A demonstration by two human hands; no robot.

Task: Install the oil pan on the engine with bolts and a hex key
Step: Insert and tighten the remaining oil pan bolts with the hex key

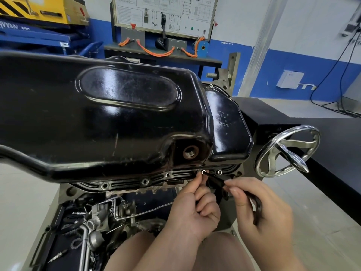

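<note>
Black oil pan [117,118] carries white marks [222,120], perhaps numerals.

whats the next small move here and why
Probably twist the hex key with the right hand to run the bolt down: its tip already sits at that bolt on the oil pan flange, with fingertips of the left hand beside it.

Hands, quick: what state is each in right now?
Left hand: pinching the bolt at the oil pan flange.
Right hand: gripping the hex key.
</note>
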